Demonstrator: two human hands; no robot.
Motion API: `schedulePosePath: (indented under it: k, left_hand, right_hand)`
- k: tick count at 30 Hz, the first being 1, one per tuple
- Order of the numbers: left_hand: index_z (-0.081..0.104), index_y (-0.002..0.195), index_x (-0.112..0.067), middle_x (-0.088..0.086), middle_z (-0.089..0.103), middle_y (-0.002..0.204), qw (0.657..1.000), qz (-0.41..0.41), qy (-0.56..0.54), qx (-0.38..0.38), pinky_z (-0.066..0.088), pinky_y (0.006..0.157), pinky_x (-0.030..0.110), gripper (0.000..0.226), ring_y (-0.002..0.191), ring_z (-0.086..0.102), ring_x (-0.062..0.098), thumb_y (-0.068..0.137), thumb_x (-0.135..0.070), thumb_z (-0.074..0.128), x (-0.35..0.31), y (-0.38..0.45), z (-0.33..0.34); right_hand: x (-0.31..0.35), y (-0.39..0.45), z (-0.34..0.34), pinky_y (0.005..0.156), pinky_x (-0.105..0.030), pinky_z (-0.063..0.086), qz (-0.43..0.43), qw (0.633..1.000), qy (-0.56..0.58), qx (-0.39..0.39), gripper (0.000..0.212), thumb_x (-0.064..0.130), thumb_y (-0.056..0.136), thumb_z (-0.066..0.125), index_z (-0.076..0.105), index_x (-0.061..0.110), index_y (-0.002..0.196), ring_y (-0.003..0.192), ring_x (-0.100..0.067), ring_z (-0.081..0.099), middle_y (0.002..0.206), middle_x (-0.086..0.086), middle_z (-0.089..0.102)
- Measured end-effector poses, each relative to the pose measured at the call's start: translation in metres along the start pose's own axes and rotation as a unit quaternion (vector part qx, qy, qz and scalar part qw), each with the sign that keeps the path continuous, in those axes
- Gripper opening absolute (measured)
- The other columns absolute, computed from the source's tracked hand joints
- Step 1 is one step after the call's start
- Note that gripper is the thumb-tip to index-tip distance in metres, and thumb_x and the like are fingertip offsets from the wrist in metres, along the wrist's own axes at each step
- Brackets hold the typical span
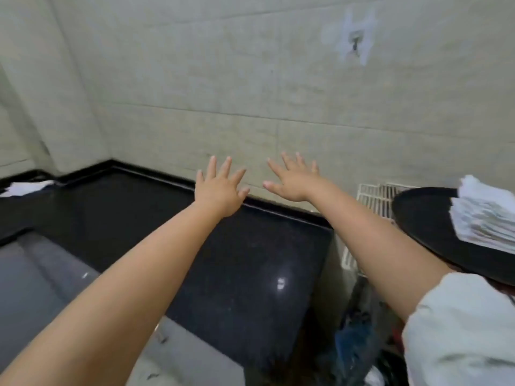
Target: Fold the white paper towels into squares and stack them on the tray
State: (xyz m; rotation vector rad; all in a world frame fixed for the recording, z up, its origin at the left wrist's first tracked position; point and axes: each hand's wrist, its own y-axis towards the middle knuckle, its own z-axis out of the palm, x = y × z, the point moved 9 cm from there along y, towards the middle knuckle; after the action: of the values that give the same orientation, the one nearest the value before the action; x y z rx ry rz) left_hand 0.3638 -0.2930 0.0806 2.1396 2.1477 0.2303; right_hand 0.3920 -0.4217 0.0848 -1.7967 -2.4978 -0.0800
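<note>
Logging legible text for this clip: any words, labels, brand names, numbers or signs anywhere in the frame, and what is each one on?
None can be read.
Stack of folded paper towels: grey marks along the edges, too blurred to tell whether they are print.
Black tray: no lettering visible.
Wall hook on the tiles: white adhesive patch, no text.
Black countertop: only light glints, no markings.
Left hand and right hand: spread, holding nothing printed.

A wall of pale beige tiles fills the upper view, meeting another tiled wall at a corner on the left. High on the right, a small hook sits in a white patch. Below runs a glossy black speckled worktop with a raised back edge, reflecting a spot of light. A white wire rack leans beyond its right end.
</note>
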Motion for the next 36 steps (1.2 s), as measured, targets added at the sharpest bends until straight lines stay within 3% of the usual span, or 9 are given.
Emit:
schedulePosePath:
  k: [9,16,25,36]
  left_hand:
    - [0.006,0.149,-0.032,-0.002,-0.002,0.159,0.969,-0.245,0.022,0.022,0.005,0.118,0.047,0.055,0.146,-0.009,0.026,0.098,-0.047,0.023,0.303,-0.118,0.015]
    - [0.007,0.149,-0.031,-0.001,0.0,0.159,0.93,-0.365,0.033,0.033,0.005,0.119,0.046,0.053,0.147,-0.007,0.026,0.099,-0.045,0.023,0.492,-0.16,0.044]
    - [0.008,0.149,-0.031,-0.001,0.001,0.159,0.9,-0.432,0.037,0.049,0.005,0.118,0.047,0.053,0.147,-0.006,0.026,0.1,-0.044,0.023,0.73,-0.092,0.064]
    - [0.007,0.149,-0.031,-0.001,-0.001,0.159,0.897,-0.432,0.016,0.086,0.006,0.118,0.048,0.053,0.147,-0.008,0.026,0.1,-0.044,0.022,0.954,0.014,0.136]
  right_hand:
    - [0.318,0.05,0.059,0.115,-0.055,-0.004,-0.228,0.973,0.003,0.037,0.064,0.054,0.095,0.025,-0.006,0.034,0.146,0.144,-0.03,-0.016,0.157,-0.005,-0.016]
    - [0.52,0.108,0.114,0.115,-0.054,-0.002,-0.348,0.934,0.0,0.079,0.063,0.053,0.095,0.025,-0.006,0.033,0.146,0.144,-0.029,-0.015,0.157,-0.004,-0.014]
    - [0.712,0.284,0.134,0.116,-0.053,0.0,-0.378,0.921,0.036,0.093,0.061,0.049,0.096,0.027,-0.001,0.032,0.147,0.145,-0.029,-0.012,0.158,-0.004,-0.009]
    - [0.869,0.469,0.192,0.116,-0.054,0.003,-0.36,0.927,-0.002,0.106,0.061,0.049,0.096,0.028,0.0,0.031,0.147,0.145,-0.03,-0.01,0.158,-0.005,-0.007]
